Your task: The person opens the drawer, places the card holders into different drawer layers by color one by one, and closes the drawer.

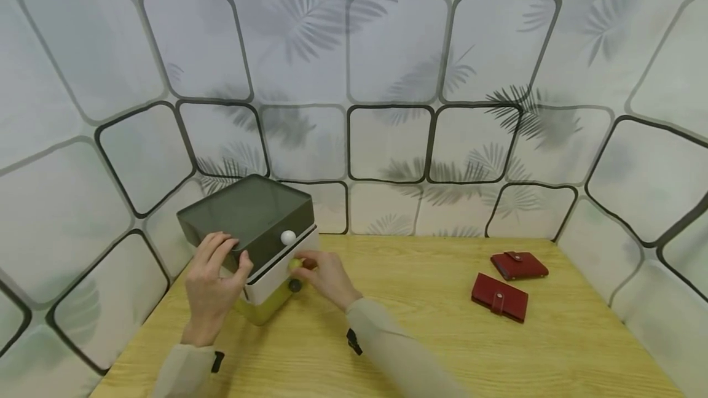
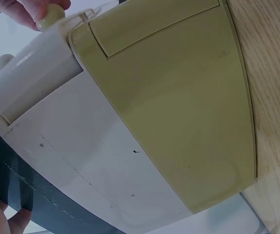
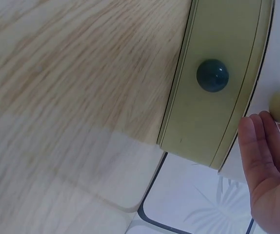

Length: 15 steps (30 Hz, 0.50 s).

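A small three-tier drawer box [image 1: 249, 207] stands at the left of the table, dark green on top, white in the middle, olive-yellow at the bottom. My left hand [image 1: 212, 281] lies against the front left corner of the dark green tier, fingers over its top edge and thumb by its front. With thumb and fingertips, my right hand [image 1: 330, 278] pinches the yellowish knob [image 3: 278, 108] of the white drawer [image 1: 276, 275]. Along that drawer's upper edge runs a dark gap. The top tier has a white knob [image 1: 288, 238]; the bottom one has a dark green knob [image 3: 212, 75].
Two red wallets with snap straps, one farther back [image 1: 520, 265] and one nearer [image 1: 500, 297], lie on the right of the wood-grain table [image 1: 409, 300]. Patterned white wall covering [image 1: 387, 140] surrounds the table at the back and sides.
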Tool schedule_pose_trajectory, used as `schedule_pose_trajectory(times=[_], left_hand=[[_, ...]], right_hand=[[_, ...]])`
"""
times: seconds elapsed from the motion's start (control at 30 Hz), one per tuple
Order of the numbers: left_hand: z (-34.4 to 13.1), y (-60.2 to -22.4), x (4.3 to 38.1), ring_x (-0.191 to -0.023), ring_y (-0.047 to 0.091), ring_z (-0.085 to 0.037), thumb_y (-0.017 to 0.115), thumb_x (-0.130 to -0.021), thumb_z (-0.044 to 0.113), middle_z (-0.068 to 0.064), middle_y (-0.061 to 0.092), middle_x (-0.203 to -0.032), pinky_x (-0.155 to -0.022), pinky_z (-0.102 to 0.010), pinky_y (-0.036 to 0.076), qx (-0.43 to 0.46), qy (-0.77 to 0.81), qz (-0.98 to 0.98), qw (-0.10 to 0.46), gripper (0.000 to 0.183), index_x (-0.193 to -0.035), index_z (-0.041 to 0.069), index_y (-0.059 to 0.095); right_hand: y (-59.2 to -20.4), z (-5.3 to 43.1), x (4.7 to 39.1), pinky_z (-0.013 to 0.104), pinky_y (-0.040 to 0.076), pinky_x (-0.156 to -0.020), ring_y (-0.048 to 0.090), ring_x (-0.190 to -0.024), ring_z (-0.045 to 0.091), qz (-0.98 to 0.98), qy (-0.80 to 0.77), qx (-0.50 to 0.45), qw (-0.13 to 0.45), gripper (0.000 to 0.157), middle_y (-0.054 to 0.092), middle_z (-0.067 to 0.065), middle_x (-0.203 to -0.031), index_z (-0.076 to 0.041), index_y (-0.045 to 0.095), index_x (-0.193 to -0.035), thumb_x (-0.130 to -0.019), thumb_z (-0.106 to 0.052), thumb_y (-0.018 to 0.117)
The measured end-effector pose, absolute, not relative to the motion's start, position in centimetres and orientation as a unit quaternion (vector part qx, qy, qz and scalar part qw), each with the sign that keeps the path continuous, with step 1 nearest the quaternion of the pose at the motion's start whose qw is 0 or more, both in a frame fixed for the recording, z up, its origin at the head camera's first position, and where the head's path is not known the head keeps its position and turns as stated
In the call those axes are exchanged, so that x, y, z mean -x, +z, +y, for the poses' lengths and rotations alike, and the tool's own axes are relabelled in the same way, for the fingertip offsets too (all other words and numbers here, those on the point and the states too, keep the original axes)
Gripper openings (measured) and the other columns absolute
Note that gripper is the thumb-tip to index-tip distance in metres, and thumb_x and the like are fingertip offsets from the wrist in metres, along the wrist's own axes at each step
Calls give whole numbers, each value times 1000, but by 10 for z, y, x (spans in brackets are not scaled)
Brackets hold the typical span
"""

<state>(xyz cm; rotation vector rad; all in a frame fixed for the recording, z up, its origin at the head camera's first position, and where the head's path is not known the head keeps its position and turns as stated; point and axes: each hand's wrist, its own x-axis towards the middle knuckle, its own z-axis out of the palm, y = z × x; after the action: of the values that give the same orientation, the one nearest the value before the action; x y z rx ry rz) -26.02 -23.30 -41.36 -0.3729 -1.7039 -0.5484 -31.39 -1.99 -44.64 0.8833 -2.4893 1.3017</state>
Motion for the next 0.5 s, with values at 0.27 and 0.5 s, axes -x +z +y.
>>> schedule_pose_trajectory(times=[0.27,0.5], left_hand=[[-232,-414,261,-98,63,-39,60,-82,24,-21,70,-100,-103,-14,40,165,-250,-729,616,31,-93,-3,73],[-232,-413,261,-98,64,-39,59,-82,24,-21,70,-99,-100,-15,40,167,-244,-728,619,32,-93,-3,73]], right_hand=[[-449,-31,315,12,52,-66,68,-82,6,-838,458,-279,103,26,75,2,-95,-14,73,-112,-88,-24,72],[-458,-30,315,13,52,-67,67,-80,4,-848,449,-270,82,18,75,0,-92,-12,74,-100,-87,-24,73]])
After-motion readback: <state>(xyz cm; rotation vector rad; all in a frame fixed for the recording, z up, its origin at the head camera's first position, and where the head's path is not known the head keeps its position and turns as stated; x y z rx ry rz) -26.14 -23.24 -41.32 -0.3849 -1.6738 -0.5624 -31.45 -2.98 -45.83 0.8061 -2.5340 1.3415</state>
